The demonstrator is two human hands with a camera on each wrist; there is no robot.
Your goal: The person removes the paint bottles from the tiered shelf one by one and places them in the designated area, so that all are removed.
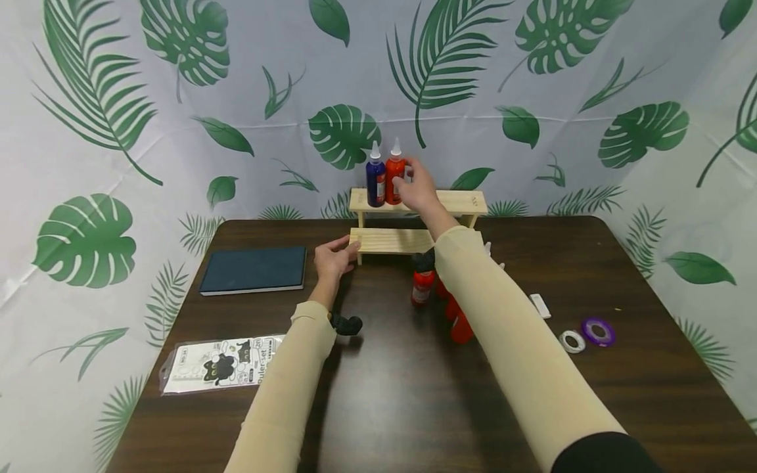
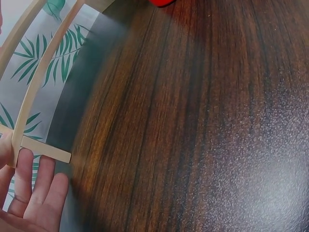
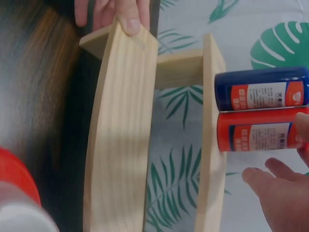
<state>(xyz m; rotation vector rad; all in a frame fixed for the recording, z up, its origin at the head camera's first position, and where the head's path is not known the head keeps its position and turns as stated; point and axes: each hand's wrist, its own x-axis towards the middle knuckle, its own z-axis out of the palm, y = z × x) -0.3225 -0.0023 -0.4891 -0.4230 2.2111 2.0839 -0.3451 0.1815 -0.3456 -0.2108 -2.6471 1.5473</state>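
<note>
A two-tier wooden shelf (image 1: pixel 390 242) stands at the back of the table. On its upper tier a dark blue squeeze bottle (image 1: pixel 375 182) and a red squeeze bottle (image 1: pixel 393 172) stand upright side by side, both with white nozzles. My right hand (image 1: pixel 420 190) holds the red bottle by its upper side; in the right wrist view some of its fingers (image 3: pixel 270 176) are spread away from the bottle. With the thumb on top and fingers below, my left hand (image 1: pixel 333 259) grips the left end of the lower tier. No bottle shows on that tier.
More red bottles (image 1: pixel 422 289) stand in front of the shelf, partly behind my right arm. A dark notebook (image 1: pixel 254 269) and a packaged ruler set (image 1: pixel 221 363) lie left. At right are a white strip (image 1: pixel 540 306), a white roll (image 1: pixel 562 341) and a purple roll (image 1: pixel 609 333).
</note>
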